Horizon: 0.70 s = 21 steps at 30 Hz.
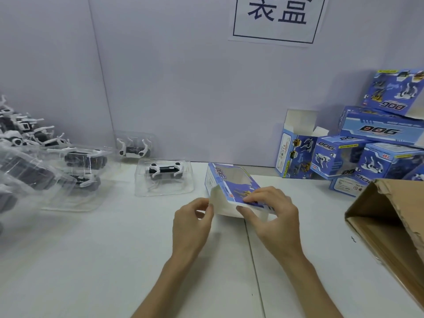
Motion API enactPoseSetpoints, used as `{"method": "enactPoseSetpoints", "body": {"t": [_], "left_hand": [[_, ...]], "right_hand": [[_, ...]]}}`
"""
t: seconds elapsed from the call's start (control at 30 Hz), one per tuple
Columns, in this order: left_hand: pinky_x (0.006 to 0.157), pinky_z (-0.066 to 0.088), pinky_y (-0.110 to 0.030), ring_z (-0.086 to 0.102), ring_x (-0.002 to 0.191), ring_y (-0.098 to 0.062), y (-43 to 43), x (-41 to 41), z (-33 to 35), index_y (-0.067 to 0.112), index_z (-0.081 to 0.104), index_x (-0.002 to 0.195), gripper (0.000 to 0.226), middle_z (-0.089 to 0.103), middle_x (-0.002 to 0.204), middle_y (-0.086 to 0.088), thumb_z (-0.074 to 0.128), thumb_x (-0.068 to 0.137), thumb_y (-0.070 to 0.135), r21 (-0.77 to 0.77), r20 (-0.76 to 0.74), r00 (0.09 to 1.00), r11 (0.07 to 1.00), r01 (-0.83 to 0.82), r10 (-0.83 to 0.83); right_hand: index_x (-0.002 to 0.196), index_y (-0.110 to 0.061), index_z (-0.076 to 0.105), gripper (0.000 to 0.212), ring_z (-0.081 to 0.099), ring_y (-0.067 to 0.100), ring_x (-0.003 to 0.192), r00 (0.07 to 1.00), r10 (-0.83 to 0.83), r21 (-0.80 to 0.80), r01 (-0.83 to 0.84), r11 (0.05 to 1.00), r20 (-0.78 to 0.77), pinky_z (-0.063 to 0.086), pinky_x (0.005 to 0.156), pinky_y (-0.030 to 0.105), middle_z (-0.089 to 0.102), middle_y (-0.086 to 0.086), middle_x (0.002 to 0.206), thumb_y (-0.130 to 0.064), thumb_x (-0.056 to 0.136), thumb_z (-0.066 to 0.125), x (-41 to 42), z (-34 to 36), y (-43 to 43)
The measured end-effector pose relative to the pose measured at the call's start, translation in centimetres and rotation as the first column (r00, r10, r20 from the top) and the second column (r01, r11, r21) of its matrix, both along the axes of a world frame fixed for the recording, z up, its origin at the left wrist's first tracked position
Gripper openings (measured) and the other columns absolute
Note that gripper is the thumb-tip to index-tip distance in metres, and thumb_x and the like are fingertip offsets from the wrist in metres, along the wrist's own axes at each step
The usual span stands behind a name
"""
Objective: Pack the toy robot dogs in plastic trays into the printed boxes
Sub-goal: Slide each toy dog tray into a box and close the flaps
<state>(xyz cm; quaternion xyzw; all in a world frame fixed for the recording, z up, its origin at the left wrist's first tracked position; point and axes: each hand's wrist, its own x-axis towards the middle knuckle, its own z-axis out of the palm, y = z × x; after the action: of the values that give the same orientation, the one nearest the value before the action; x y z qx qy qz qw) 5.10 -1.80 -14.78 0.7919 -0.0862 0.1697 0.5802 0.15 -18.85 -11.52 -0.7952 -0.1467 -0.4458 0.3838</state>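
On near bench (pixel 91 260): left grip (pixel 192 223) pinches white flap of open printed box (pixel 231 182); right grip (pixel 273 214) clasps its near printed end; beyond, leftward, toy dog (pixel 164 169) lies in plastic tray (pixel 142 187); far right, more boxes (pixel 337 154) piled.

White table (pixel 91 260) spread across lower view, crossed by dark seam (pixel 252 260). Pale wall panel (pixel 183 88) set behind. Paper sign (pixel 275 31) with framed dark characters fixed high on panel. Torn brown cardboard carton (pixel 390 226) laid at right edge.

The single head view looks forward and down, close over the white table (pixel 114 260).
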Motion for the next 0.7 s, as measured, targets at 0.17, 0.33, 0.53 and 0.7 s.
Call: {"method": "enactPoseSetpoints", "body": {"t": [0.17,0.33,0.53,0.7], "left_hand": [[0.056,0.049,-0.03,0.072,0.059,-0.012,0.7,0.3,0.5,0.02,0.071,0.078,0.022,0.07,0.07,0.012,0.059,0.092,0.008,-0.247,-0.104,0.991,0.962,-0.113,0.09],[0.051,0.047,-0.023,0.065,0.056,-0.01,0.9,0.0,1.0,0.022,0.071,0.081,0.022,0.069,0.07,0.015,0.06,0.094,0.01,-0.358,-0.108,0.994,0.931,-0.066,0.029],[0.056,0.045,-0.024,0.057,0.054,-0.009,1.5,0.0,1.4,0.017,0.073,0.08,0.02,0.066,0.067,0.01,0.063,0.095,0.01,-0.477,-0.183,0.974,0.878,0.028,-0.131],[0.062,0.043,-0.024,0.05,0.055,-0.011,1.9,0.2,1.6,0.015,0.072,0.08,0.023,0.061,0.073,0.004,0.058,0.098,0.012,-0.558,-0.265,0.907,0.82,0.131,-0.326]], "right_hand": [[0.112,-0.023,0.06,0.05,0.055,0.014,0.115,0.999,0.035,0.278,-0.022,0.96,-0.041,0.043,0.091,0.023,0.058,-0.002,0.119,-0.004,0.065,0.058,-0.5,0.3,-0.6],[0.098,-0.023,0.065,0.021,0.062,0.005,0.076,0.939,0.16,0.455,-0.004,0.89,-0.305,0.05,0.069,0.015,0.069,-0.006,0.098,-0.008,0.087,0.074,0.8,0.5,-1.4],[0.085,-0.01,0.074,0.009,0.061,0.017,0.074,0.916,0.121,0.603,0.149,0.783,-0.383,0.056,0.077,0.043,0.073,0.012,0.086,-0.015,0.091,0.07,1.2,0.0,-2.1],[0.084,-0.008,0.076,0.025,0.067,0.012,0.069,0.833,0.415,0.783,0.033,0.621,-0.365,0.054,0.059,0.021,0.076,0.009,0.087,-0.031,0.087,0.067,0.6,0.8,-3.0]]}}
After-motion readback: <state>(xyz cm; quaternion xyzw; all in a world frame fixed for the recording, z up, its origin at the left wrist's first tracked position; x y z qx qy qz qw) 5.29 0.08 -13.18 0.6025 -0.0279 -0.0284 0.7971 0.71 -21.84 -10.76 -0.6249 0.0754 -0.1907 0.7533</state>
